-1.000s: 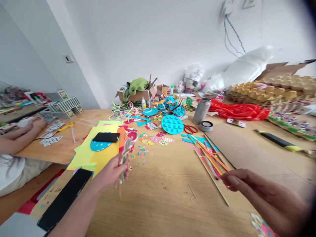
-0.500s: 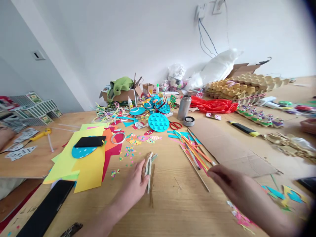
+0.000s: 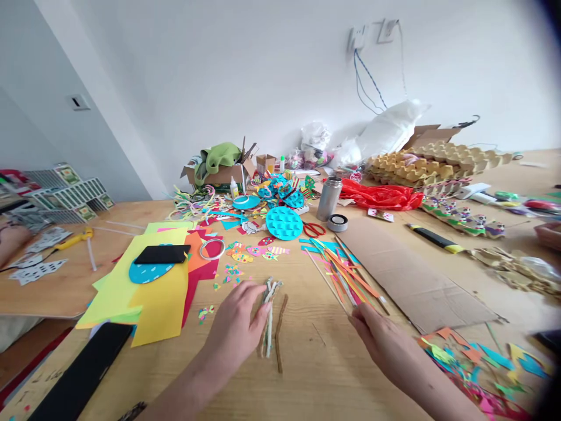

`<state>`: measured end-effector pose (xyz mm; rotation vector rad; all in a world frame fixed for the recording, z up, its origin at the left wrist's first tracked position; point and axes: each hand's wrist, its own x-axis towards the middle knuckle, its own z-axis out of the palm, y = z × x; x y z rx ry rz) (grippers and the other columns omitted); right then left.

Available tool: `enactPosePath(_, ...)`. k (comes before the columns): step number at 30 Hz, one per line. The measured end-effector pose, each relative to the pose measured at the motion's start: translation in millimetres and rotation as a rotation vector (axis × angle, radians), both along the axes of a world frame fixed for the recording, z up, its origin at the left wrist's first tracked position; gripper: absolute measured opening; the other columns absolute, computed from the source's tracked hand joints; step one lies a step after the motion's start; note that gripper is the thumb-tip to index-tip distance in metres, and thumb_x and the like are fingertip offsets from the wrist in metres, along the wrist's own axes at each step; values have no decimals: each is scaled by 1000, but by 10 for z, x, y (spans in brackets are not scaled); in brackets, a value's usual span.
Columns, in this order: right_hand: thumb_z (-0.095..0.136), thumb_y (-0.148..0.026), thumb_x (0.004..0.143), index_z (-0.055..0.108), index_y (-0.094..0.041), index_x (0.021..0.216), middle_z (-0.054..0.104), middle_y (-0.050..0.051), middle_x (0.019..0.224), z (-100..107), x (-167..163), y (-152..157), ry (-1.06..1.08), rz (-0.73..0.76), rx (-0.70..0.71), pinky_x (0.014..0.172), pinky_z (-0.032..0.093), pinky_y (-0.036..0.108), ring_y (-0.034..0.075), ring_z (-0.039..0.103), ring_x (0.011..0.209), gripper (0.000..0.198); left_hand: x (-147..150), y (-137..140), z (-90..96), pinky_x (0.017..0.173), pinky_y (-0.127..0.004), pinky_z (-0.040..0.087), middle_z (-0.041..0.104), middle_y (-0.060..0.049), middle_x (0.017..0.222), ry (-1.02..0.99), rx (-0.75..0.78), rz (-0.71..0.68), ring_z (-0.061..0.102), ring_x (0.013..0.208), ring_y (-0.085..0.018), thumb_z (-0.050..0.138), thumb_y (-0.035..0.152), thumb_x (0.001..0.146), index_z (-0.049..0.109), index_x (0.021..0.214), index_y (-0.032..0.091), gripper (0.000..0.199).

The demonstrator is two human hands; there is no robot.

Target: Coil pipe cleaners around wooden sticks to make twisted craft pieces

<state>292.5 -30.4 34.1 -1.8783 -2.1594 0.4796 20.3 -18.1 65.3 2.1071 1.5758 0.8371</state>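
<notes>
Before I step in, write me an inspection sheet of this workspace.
Surface: wooden table, heavily covered toward the back.
Job's things: pale sticks under the left fingers; brown stick beside them; coloured strips heaped near cardboard.
Clutter: coloured paper, paper scraps, red-handled scissors.
Grips: left grip touches the pale sticks; right grip pinches a thin stick.
Cables: blue cords hang from a wall socket.
Surroundings: white wall; neighbouring table.

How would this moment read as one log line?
left hand: at pale strands, grip unclear | right hand: holding thin stick | nearby: brown twig, paper strips, cardboard
</notes>
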Motion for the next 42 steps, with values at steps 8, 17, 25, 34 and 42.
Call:
enactPosePath(8,42,-46,88,43,-19,74,53,-3,58,342,-583,266,863,267,-356,46,38,21,9,48,47,30,246,491,188,44,-18,36,66,-5,73,-948,-446,-66,52,51,-8,68,36,68,68,85,12,29)
enactPosePath(17,58,-47,80,55,-13,80,64,3,59,65,-694,452,1448,75,-706,43,40,20,9,55,44,34,182,767,-61,49,-19,46,62,-2,59,-1161,-525,18,57,52,-9,74,33,63,64,66,10,25)
enactPosePath(25,70,-47,67,58,-13,71,55,-4,52,-42,-670,468,1353,-44,-528,41,31,17,5,44,41,36,201,786,-89,58,-22,50,63,-4,64,-1206,-517,-28,59,58,-10,73,31,66,67,71,8,24)
enactPosePath(34,72,-41,69,62,-15,80,60,1,64,-108,-626,494,1437,-55,-397,50,39,21,9,51,53,30,192,759,-75,68,-28,52,69,-7,79,-1262,-521,-47,64,69,-15,70,29,69,65,82,10,23)
enactPosePath(42,55,-38,82,53,-18,80,57,0,66,36,-491,390,747,23,-126,52,39,27,14,51,56,21,154,711,77,66,-30,54,70,-9,78,-1211,-512,-69,67,68,-18,69,29,71,65,80,9,22)
